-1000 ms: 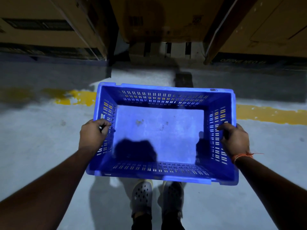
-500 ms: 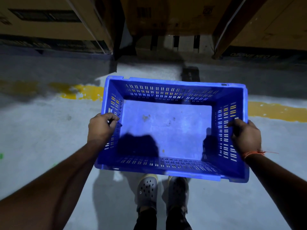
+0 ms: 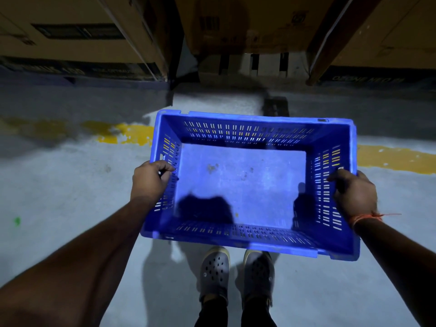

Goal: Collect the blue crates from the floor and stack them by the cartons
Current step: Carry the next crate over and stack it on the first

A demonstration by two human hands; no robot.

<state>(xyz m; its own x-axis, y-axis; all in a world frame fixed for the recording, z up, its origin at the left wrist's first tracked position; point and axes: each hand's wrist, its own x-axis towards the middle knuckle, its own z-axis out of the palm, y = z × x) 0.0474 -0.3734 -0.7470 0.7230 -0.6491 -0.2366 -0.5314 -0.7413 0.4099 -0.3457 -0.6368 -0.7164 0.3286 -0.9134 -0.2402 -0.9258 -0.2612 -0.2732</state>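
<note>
Blue crate [image 3: 243, 185] was held up over the floor [image 3: 59, 185], nothing inside, just stains on its base. Left hand [image 3: 148, 180] gripped the left wall, right hand [image 3: 354, 192] gripped the right wall. Cartons [image 3: 247, 22] stood ahead, past the yellow line [image 3: 396, 159].

The cartons [image 3: 247, 22] run off the top edge, and the print on their dark lower bands is too blurred and dim to read. The blue crate [image 3: 243, 185] hides the floor under it and the toes of the grey clogs [image 3: 215, 274], and both forearms leave the frame at the bottom corners.
</note>
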